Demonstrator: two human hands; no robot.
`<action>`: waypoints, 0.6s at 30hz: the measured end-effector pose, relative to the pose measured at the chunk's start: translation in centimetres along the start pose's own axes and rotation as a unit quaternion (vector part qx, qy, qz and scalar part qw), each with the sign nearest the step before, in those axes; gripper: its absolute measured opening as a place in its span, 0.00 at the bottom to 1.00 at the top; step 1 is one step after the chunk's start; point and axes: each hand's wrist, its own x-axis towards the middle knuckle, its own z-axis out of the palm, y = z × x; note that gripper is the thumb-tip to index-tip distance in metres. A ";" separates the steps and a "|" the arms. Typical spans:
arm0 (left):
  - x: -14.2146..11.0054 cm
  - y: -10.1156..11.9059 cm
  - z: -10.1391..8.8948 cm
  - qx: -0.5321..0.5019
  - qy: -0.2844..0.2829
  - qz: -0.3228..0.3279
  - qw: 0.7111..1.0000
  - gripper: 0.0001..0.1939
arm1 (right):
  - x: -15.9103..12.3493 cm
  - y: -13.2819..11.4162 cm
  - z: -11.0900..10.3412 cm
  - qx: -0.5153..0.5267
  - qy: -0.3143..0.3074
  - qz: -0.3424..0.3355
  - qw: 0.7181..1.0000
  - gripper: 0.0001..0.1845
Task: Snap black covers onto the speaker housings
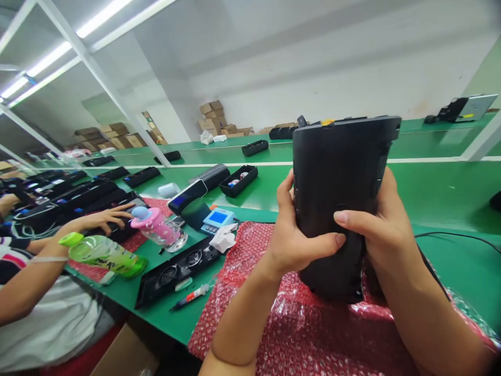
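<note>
I hold a tall black plastic housing (pixel 336 172) upright in front of me, its lower end resting on red bubble wrap (pixel 297 334). My left hand (pixel 295 235) grips its left side with the thumb across the front. My right hand (pixel 378 224) wraps the right side, its thumb meeting the left thumb on the dark face. A small yellow part shows at the housing's top edge.
A green bench (pixel 438 193) runs left to right. On it lie a black fan panel (pixel 176 271), a syringe-like tube (pixel 193 296), a blue-screened device (pixel 218 219), a black tray (pixel 238 180), a pink bottle (pixel 156 227) and a green bottle (pixel 104 254). A co-worker's hand (pixel 105 219) reaches in at left.
</note>
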 end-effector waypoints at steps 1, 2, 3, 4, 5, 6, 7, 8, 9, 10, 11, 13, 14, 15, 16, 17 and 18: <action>0.1 0.0 -0.1 0.004 -0.002 0.003 1.000 0.58 | 0.1 0.0 0.0 -0.001 0.001 0.003 1.000 0.42; 0.2 0.0 -0.2 0.009 -0.006 0.004 1.000 0.58 | 0.3 0.1 -0.1 0.002 0.001 0.012 1.000 0.42; 0.2 -0.1 -0.4 0.014 -0.014 0.002 1.000 0.59 | 0.5 0.2 -0.1 0.007 0.001 0.023 1.000 0.43; 0.3 -0.1 -0.6 0.016 -0.026 -0.001 1.000 0.60 | 0.6 0.3 -0.2 0.016 0.004 0.032 0.999 0.43; 0.4 -0.1 -0.8 0.016 -0.043 -0.006 0.999 0.62 | 0.8 0.4 -0.3 0.026 0.009 0.037 0.999 0.42; 0.5 -0.1 -1.0 0.012 -0.063 -0.011 0.998 0.63 | 0.9 0.5 -0.3 0.034 0.015 0.035 0.999 0.41; 0.5 -0.1 -1.2 0.005 -0.081 -0.014 0.997 0.65 | 1.0 0.6 -0.4 0.041 0.020 0.027 0.999 0.40; 0.6 -0.1 -1.2 -0.003 -0.096 -0.014 0.995 0.66 | 1.0 0.7 -0.5 0.045 0.023 0.019 0.999 0.39; 0.6 -0.1 -1.3 -0.012 -0.107 -0.014 0.994 0.66 | 1.0 0.8 -0.5 0.047 0.024 0.011 0.999 0.38; 0.6 -0.1 -1.2 -0.019 -0.112 -0.014 0.993 0.66 | 0.9 0.8 -0.6 0.046 0.023 0.005 0.999 0.38; 0.6 -0.1 -1.1 -0.025 -0.111 -0.013 0.993 0.67 | 0.8 0.8 -0.6 0.044 0.023 -0.001 0.999 0.37; 0.4 -0.1 -0.9 -0.031 -0.101 -0.014 0.994 0.68 | 0.6 0.8 -0.5 0.038 0.026 -0.012 0.999 0.37; 0.2 -0.1 -0.8 -0.030 -0.096 -0.014 0.995 0.68 | 0.4 0.7 -0.4 0.032 0.029 -0.019 0.999 0.37; 0.1 -0.1 -0.7 -0.028 -0.090 -0.014 0.995 0.68 | 0.2 0.5 -0.3 0.026 0.032 -0.026 0.999 0.36; -0.1 -0.1 -0.6 -0.024 -0.086 -0.011 0.996 0.68 | -0.1 0.3 -0.3 0.020 0.035 -0.034 0.999 0.36; -0.3 -0.1 -0.6 -0.020 -0.086 -0.005 0.996 0.67 | -0.3 0.0 -0.2 0.011 0.037 -0.039 0.998 0.36; -0.5 -0.1 -0.6 -0.016 -0.088 0.003 0.996 0.67 | -0.7 -0.4 -0.2 -0.001 0.040 -0.041 0.998 0.35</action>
